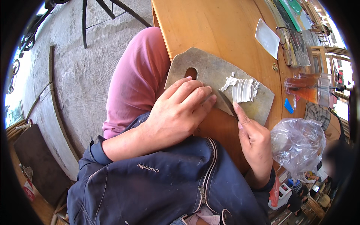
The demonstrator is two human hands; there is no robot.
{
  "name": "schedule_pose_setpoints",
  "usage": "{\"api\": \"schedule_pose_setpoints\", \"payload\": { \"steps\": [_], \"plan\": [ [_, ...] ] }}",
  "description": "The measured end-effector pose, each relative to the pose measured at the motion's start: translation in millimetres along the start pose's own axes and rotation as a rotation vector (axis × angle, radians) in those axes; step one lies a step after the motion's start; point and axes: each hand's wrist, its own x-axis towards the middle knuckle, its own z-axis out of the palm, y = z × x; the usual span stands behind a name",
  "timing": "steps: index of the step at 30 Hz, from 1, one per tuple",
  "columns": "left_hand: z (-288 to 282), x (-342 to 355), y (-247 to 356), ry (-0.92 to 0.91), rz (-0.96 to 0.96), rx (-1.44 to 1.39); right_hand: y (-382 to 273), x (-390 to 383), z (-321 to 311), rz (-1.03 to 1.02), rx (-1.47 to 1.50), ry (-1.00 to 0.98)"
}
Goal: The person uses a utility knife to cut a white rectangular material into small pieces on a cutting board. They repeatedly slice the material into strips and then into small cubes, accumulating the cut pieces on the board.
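A grey, worn cutting board (210, 63) with a hole near its edge lies on the wooden table (210, 22). My left hand (180, 108) rests palm down on the board's near side, fingers together, holding nothing. My right hand (255, 142) grips a dark knife blade (225, 103), with the index finger stretched along its back. The blade's tip sits on the board just left of a row of thin white cut strips (243, 90). A few smaller white scraps (228, 81) lie next to the strips.
A crumpled clear plastic bag (298, 144) lies right of my right hand. Further back stand a plastic cup of orange drink (307, 88), a pair of glasses (287, 48), a white sheet (267, 37) and a small blue piece (288, 106). My knee in pink trousers (138, 75) is left of the table.
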Motion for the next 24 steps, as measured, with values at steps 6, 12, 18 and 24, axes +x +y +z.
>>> {"api": "schedule_pose_setpoints", "payload": {
  "steps": [6, 12, 18, 24],
  "plan": [
    [6, 8, 7, 0.008, -0.031, 0.079, 3, 1, 0, -0.001, 0.066, 0.081],
    [-1, 8, -3, 0.13, -0.094, -0.051, -12, 1, -2, 0.022, 0.096, -0.028],
    [2, 13, -5, 0.164, -0.091, -0.149, -3, 4, 3, 0.023, 0.074, 0.051],
    [10, 29, -2, 0.139, -0.087, -0.121, 11, 4, -7, 0.035, 0.183, 0.192]
  ]
}}
